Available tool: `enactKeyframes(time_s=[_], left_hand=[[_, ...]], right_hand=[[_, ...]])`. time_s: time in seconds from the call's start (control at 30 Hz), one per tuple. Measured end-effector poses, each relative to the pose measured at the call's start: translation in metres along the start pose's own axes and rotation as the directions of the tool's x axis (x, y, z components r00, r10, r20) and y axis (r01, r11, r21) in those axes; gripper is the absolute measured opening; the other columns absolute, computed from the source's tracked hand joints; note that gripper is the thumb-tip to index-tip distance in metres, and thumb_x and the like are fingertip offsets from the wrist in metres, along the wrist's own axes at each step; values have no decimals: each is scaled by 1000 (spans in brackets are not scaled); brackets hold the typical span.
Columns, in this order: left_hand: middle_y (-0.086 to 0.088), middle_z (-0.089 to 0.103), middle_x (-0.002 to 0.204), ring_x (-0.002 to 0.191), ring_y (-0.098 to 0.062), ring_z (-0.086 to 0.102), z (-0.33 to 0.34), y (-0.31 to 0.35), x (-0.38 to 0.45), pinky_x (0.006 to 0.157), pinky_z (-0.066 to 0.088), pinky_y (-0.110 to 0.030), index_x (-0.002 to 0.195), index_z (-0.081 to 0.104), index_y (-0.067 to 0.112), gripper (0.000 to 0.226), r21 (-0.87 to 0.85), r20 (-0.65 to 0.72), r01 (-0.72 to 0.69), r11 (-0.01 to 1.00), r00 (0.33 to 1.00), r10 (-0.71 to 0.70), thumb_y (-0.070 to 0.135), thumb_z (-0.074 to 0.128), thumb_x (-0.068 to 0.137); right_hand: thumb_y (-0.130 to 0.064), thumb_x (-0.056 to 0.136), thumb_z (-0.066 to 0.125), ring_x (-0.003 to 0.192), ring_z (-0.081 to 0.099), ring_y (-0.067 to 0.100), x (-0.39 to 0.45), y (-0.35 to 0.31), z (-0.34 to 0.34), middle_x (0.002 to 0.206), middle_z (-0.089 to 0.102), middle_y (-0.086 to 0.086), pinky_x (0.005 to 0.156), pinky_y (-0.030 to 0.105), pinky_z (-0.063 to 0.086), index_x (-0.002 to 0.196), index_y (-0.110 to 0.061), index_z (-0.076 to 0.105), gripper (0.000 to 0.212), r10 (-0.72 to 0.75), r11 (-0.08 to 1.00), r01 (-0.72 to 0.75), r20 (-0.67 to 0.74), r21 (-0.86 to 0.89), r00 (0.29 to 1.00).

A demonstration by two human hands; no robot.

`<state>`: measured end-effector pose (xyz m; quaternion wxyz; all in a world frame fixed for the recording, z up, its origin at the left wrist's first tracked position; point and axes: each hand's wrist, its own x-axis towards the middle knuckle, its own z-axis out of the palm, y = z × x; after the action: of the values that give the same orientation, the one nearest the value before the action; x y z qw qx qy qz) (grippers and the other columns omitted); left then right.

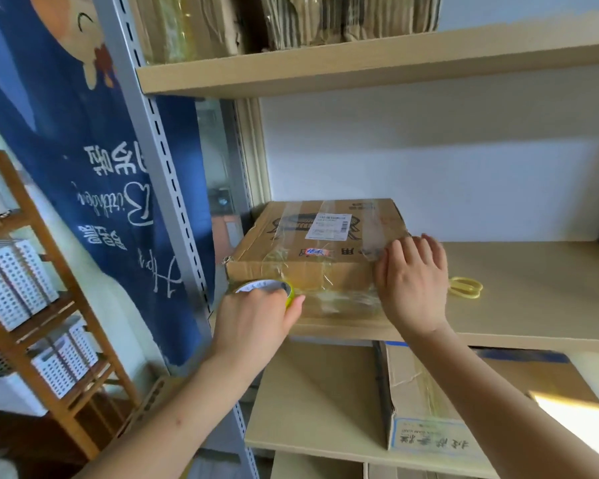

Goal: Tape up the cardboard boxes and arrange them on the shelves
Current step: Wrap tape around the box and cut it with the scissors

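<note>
Head view, left to right: wooden rack [49,305] with white perforated baskets [11,281] is standing far left, blue banner [94,160] hanging beside it. Left hand [256,323] is gripping the tape roll [263,288] at the front-left corner of the cardboard box [319,250], clear tape running along the box's front face. Box is lying flat on the middle shelf [533,305], long axis going left-right, label side up, left end slightly nearer. Right hand [412,278] is pressing flat, fingers straight, on the box's right front corner. Yellow scissors [464,286] are lying just right of that hand. Another box [446,402] is sitting on the shelf below; flattened cardboard [291,22] is stacked above.
</note>
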<state>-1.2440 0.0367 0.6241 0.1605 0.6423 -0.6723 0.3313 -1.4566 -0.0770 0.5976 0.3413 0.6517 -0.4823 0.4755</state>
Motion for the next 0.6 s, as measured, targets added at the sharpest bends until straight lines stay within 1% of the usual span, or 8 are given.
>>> enactKeyframes(time_s=[0.07, 0.17, 0.3, 0.4, 0.43, 0.5, 0.57, 0.6], left_hand=[[6, 19, 42, 35, -17, 19, -1, 3, 1, 42, 16, -15, 51, 37, 23, 51, 2, -3, 22, 1000, 1000, -22, 46, 70, 82], [4, 17, 41, 34, -18, 18, -4, 4, 3, 42, 14, -15, 50, 34, 22, 55, 22, 15, 34, 999, 999, -35, 47, 72, 80], [4, 18, 41, 34, -17, 16, -5, 6, 3, 45, 3, -15, 52, 34, 21, 56, 57, 69, 1, 998, 998, -5, 53, 69, 82], [5, 17, 41, 33, -17, 17, 1, 1, 6, 45, 2, -15, 54, 37, 21, 54, 65, 90, -81, 995, 993, 75, 57, 64, 84], [6, 18, 41, 33, -17, 19, 1, -1, 6, 42, 5, -15, 56, 42, 21, 52, 57, 103, -118, 991, 988, 112, 58, 59, 87], [6, 32, 43, 36, -16, 30, 5, -10, -1, 38, 21, -20, 66, 56, 22, 45, 2, 139, -207, 978, 969, 205, 57, 44, 91], [4, 48, 53, 46, -18, 44, 7, -23, -11, 45, 38, -26, 78, 55, 23, 39, -108, 152, -217, 970, 961, 231, 54, 34, 92], [4, 50, 55, 48, -18, 47, 4, -26, -16, 47, 43, -27, 78, 52, 23, 37, -146, 161, -215, 965, 958, 238, 53, 34, 92]], right_hand=[[-20, 100, 39, 79, 54, 31, 5, -22, -1, 80, 59, 7, 104, 43, 39, 82, -8, 59, 30, -52, 997, 53, -6, 48, 999], [-24, 101, 39, 83, 58, 28, 3, -50, 7, 86, 62, 5, 104, 43, 41, 85, -11, 63, 31, -140, 985, 139, 2, 104, 990], [-27, 100, 38, 76, 54, 29, 1, -53, 24, 80, 58, 4, 81, 40, 41, 82, -14, 60, 31, -108, 993, 105, 56, 53, 993], [-29, 99, 40, 76, 51, 29, 0, -51, 28, 80, 56, 5, 76, 40, 39, 82, -14, 58, 29, -111, 994, 112, 60, -11, 992], [-29, 99, 39, 75, 51, 29, 1, -51, 29, 80, 56, 5, 75, 40, 38, 81, -13, 57, 29, -113, 993, 114, 57, -16, 992], [-29, 99, 39, 74, 50, 29, 1, -48, 30, 78, 55, 5, 73, 40, 37, 81, -13, 57, 30, -119, 993, 120, 48, -19, 992], [-29, 98, 39, 73, 50, 29, 2, -44, 29, 77, 55, 6, 70, 40, 36, 80, -13, 57, 30, -138, 990, 139, 41, -17, 990], [-29, 97, 40, 72, 50, 29, 2, -40, 27, 76, 55, 6, 69, 39, 35, 79, -13, 58, 30, -149, 989, 149, 37, -19, 988]])
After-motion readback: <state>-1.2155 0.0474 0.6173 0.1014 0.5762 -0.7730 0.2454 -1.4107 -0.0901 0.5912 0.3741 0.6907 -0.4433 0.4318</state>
